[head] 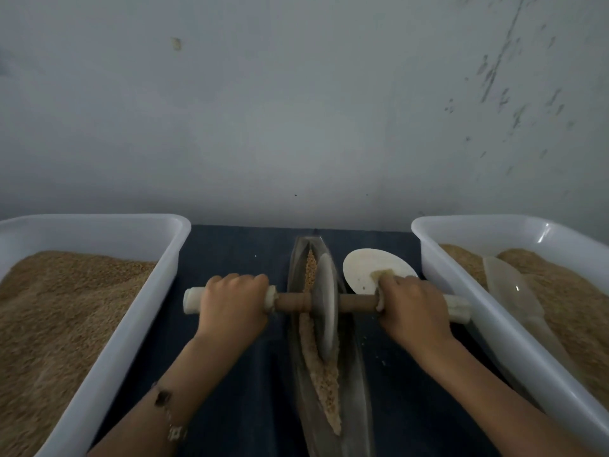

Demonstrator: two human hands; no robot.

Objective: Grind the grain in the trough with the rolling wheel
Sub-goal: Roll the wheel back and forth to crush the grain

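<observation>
A long, narrow metal trough point(354, 390) lies on the dark blue cloth, running away from me. Tan grain point(324, 384) fills its groove, coarser at the far end. The grey rolling wheel point(324, 305) stands on edge in the groove near the middle. A wooden axle point(357, 302) passes through it, with pale wrapped handles at both ends. My left hand point(232, 300) grips the left handle. My right hand point(413, 306) grips the right handle. A bracelet hangs on my left wrist.
A white tub point(158, 291) heaped with brown grain stands to the left. Another white tub point(461, 291) on the right holds grain and a translucent scoop point(509, 285). A pale round dish point(369, 265) lies beside the trough, close to the wall.
</observation>
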